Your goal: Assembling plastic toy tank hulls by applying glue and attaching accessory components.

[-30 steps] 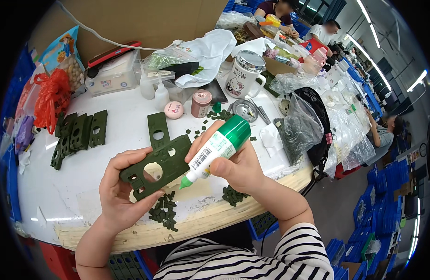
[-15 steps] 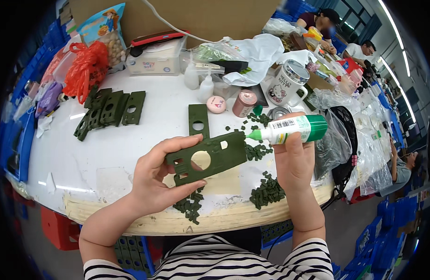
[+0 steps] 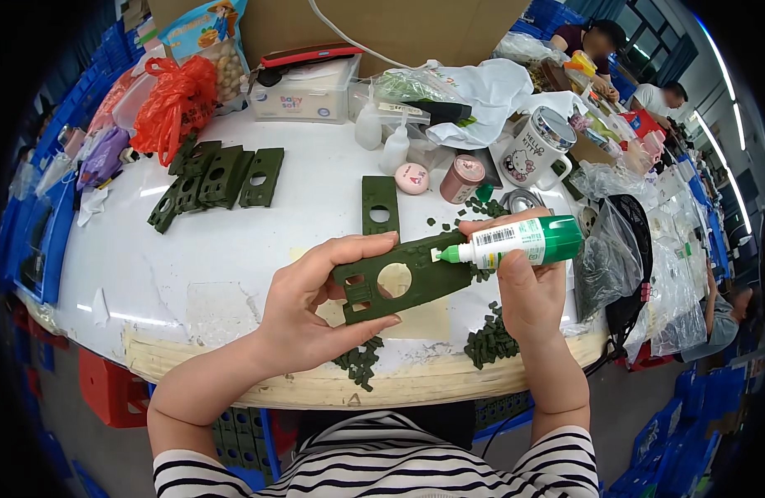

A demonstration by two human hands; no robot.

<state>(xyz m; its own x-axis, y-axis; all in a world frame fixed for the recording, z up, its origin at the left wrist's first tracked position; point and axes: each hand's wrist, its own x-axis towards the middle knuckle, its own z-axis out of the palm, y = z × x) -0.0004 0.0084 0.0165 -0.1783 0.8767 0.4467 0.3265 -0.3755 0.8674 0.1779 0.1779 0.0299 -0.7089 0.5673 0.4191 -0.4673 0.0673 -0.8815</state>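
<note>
My left hand (image 3: 304, 303) grips the left end of a dark green plastic panel (image 3: 440, 286), thumb below and fingers above. The panel has a large round hole and smaller cut-outs, and is held tilted over the table. In my right hand (image 3: 532, 295) is a white glue bottle (image 3: 507, 242) with a green base, lying sideways. Its green nozzle points left and reaches over the panel's upper edge, beside the small square cut-out; whether it touches cannot be made out. Behind lies a second green panel (image 3: 380, 199). Small green pieces (image 3: 490, 339) are heaped near the table's front edge.
Several green panels (image 3: 221, 176) lie at the back left, near a red plastic bag (image 3: 177, 108). At the back stand a clear box (image 3: 304, 98), squeeze bottles (image 3: 395, 151), a pink tin (image 3: 463, 179) and a lidded mug (image 3: 532, 151). Clear plastic bags (image 3: 602, 266) crowd the right.
The glue nozzle has moved from the panel's right end to over its upper edge by the square cut-out. The whole view has shifted slightly, so the table's things appear farther right.
</note>
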